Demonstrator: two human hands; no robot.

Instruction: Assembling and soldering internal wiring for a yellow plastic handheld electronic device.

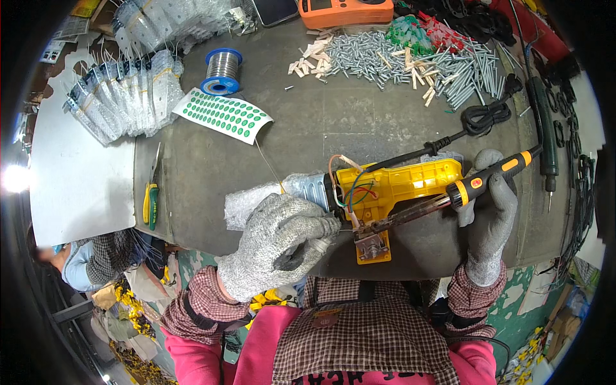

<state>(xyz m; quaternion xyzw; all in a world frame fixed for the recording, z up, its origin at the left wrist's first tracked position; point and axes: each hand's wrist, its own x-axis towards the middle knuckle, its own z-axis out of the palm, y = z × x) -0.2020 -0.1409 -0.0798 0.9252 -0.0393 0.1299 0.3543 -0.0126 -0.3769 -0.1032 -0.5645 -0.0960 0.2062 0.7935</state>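
The yellow tool housing (pixel 401 186) lies open on the dark workbench (pixel 333 122), near its front edge, with its silver metal barrel (pixel 308 188) pointing to the person's left and coloured wires (pixel 356 192) looping out of its middle. A small metal part (pixel 372 246) sits at the housing's lower end, over the bench edge.

The right hand (pixel 491 212), in a grey glove, is closed around the black and orange handle of a soldering iron (pixel 478 181); the iron's shaft runs down and left so that its tip meets the wires at the housing's lower middle. The left hand (pixel 282 240), also gloved, is curled just left of the housing, with its fingertips pinched close by the iron's tip; a thin solder wire (pixel 269 163) runs toward them, though whether they grip it cannot be told. A wad of bubble wrap (pixel 247 202) lies under the barrel.

Behind the housing, a black cord (pixel 478 119) coils on the bench. Farther back lies a heap of silver screws (pixel 385 58) with wooden bits mixed in. Back and left of the housing stands a blue spool of solder (pixel 222 69), and beside it a sheet of green oval stickers (pixel 224 114). A yellow-handled tool (pixel 151 202) lies at the bench's left edge.
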